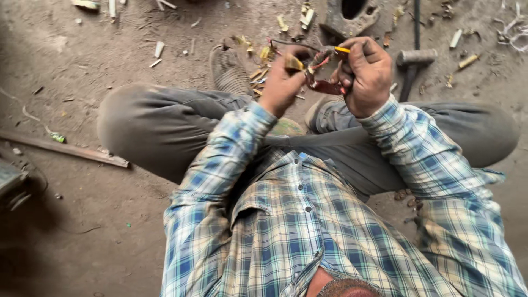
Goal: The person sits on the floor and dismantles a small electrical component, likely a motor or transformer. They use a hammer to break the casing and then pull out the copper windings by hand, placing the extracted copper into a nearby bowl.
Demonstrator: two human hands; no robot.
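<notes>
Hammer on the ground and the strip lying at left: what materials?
Hammer: head looks like dull grey metal, dusty; its dark handle could be metal or wood. Long strip: looks like rusty brown flat metal, though weathered wood is possible. Ground: packed dirt.

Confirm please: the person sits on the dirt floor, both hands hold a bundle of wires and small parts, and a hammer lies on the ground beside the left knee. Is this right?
One detail is wrong. The hammer lies beside the right knee, not the left, as the head view shows. The rest holds: the left hand and right hand hold the bundle of wires and small parts above the dirt floor.

The shirt (308, 231) is a blue, cream and white plaid; the trousers (159, 126) are grey; the wire bundle (324, 82) shows red and yellow; the floor (82, 66) is dusty brown.
</notes>
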